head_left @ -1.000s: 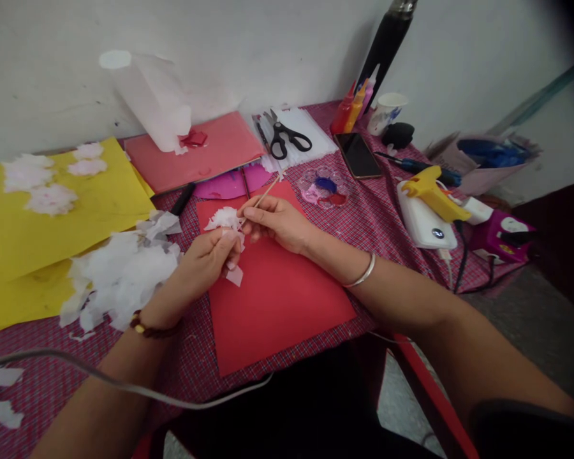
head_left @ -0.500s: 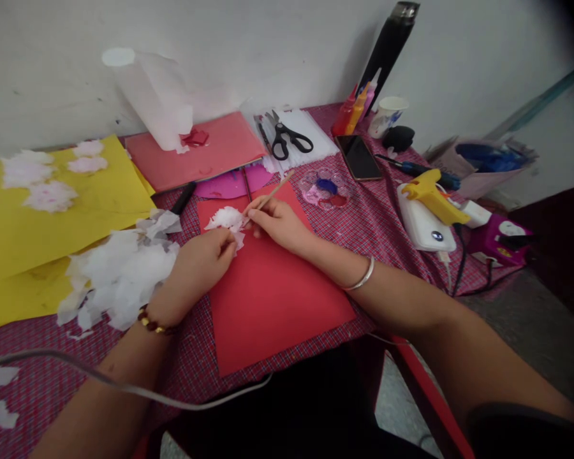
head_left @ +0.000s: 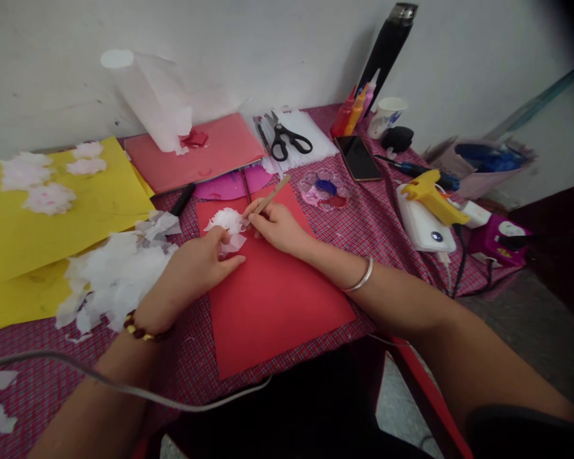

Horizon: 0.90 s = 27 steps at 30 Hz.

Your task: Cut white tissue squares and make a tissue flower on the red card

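Note:
A white ruffled paper flower point(head_left: 227, 220) lies near the top of the red sheet point(head_left: 272, 293). My right hand point(head_left: 275, 223) is closed on a thin wooden stick point(head_left: 273, 193), its lower end at the flower's right side. Just below the flower is a loose white paper piece point(head_left: 234, 243). Thumb and fingers apart, my left hand point(head_left: 203, 261) rests beside that piece, its fingertips near the flower's lower edge. Left of this hand spreads a pile of torn white paper point(head_left: 119, 271).
Yellow sheets point(head_left: 76, 223) with paper flowers lie left. Behind are scissors point(head_left: 287, 140), a paper roll point(head_left: 146, 102) and a paint palette point(head_left: 325, 189). A phone point(head_left: 358, 158) and yellow glue gun point(head_left: 430, 194) are right. A cable point(head_left: 124, 386) crosses the front left.
My left hand has opened, its thumb spreading away from the fingers and uncovering the loose paper piece. The stick in my right hand has turned slightly.

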Motion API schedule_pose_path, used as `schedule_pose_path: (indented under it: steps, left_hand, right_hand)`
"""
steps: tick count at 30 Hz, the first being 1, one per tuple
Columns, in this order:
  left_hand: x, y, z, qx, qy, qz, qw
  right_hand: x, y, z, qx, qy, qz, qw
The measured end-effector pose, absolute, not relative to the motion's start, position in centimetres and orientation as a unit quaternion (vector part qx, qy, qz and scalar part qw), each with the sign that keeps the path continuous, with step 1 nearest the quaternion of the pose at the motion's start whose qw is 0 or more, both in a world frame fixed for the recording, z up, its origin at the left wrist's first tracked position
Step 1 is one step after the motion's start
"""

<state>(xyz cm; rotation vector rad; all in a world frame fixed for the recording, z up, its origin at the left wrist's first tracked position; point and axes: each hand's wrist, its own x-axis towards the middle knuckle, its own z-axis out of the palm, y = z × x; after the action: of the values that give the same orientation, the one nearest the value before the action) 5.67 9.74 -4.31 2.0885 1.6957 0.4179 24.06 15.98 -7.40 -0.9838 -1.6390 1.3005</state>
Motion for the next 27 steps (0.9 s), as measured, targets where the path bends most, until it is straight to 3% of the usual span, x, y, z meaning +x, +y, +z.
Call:
schedule_pose_path:
  steps: [5, 11, 16, 22, 27]
  left_hand:
    - [6.1, 10.2, -4.8, 0.720, 0.632, 0.207, 0.196]
    - [3.9, 10.9, -2.9, 0.620, 0.661, 0.316, 0.280]
    - [3.0, 11.0, -1.8, 0.656, 0.697, 0.213, 0.199]
    - [3.7, 10.9, -3.6, 0.721, 0.604, 0.177, 0.289]
    - [4.0, 10.8, -3.6, 0.747, 0.595, 0.098, 0.279]
  right_hand:
    - [23.9, 16.2, -7.3, -0.379, -0.598, 0.571, 0.416]
    - [23.9, 16.6, -7.4, -0.373, -0.528, 0.623, 0.440]
    - [23.9, 16.2, -7.2, -0.368, -0.596, 0.594, 0.396]
    - [24.0, 16.0, -7.6, -0.359, -0.686, 0.503, 0.384]
    - [24.0, 16.1, -7.8, -0.362, -0.718, 0.459, 0.378]
